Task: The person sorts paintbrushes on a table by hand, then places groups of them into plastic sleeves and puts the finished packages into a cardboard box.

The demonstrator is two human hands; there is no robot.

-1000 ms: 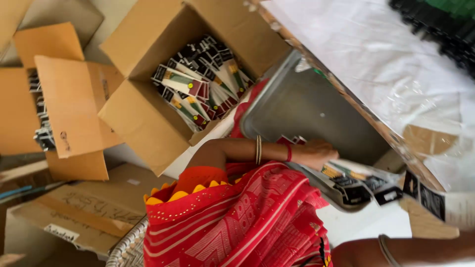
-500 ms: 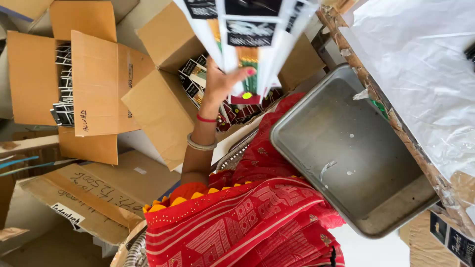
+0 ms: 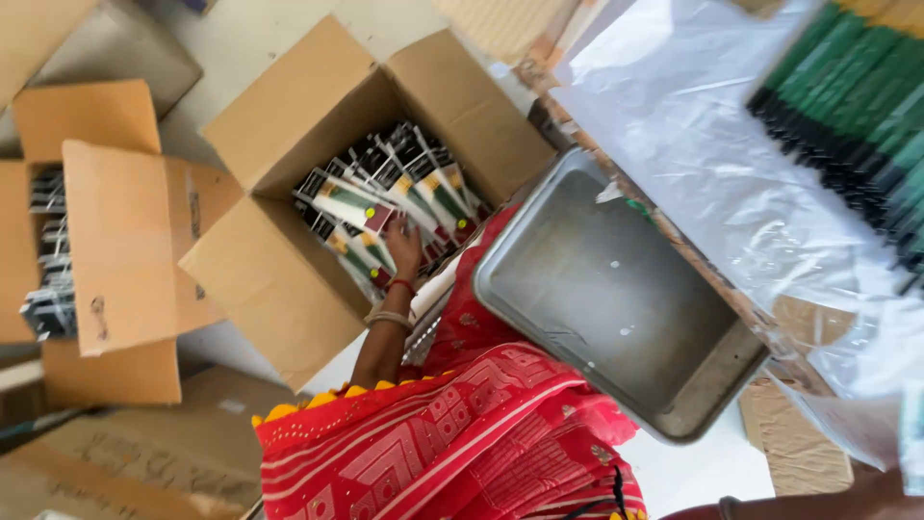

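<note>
Matt brown cardboard on the open box (image 3: 289, 279), its flaps dull and a bit rough. The packets (image 3: 371, 207) inside it shine, glossy printed card. My tray (image 3: 616, 299) is brushed grey metal, smudged. Clear plastic sheet (image 3: 731, 183), crinkly and gleaming. My sari (image 3: 462, 443) is soft woven red cloth.

Packets (image 3: 385, 207) crowding open carton (image 3: 289, 279)

We reach our left hand (image 3: 402, 246) down into the open cardboard box (image 3: 279, 279), fingers (image 3: 393, 231) resting on the flat packets (image 3: 385, 207) stacked inside. Beside it an empty metal tray (image 3: 616, 299) leans against the bench (image 3: 712, 279), and clear plastic sheeting (image 3: 712, 154) lies on top
</note>
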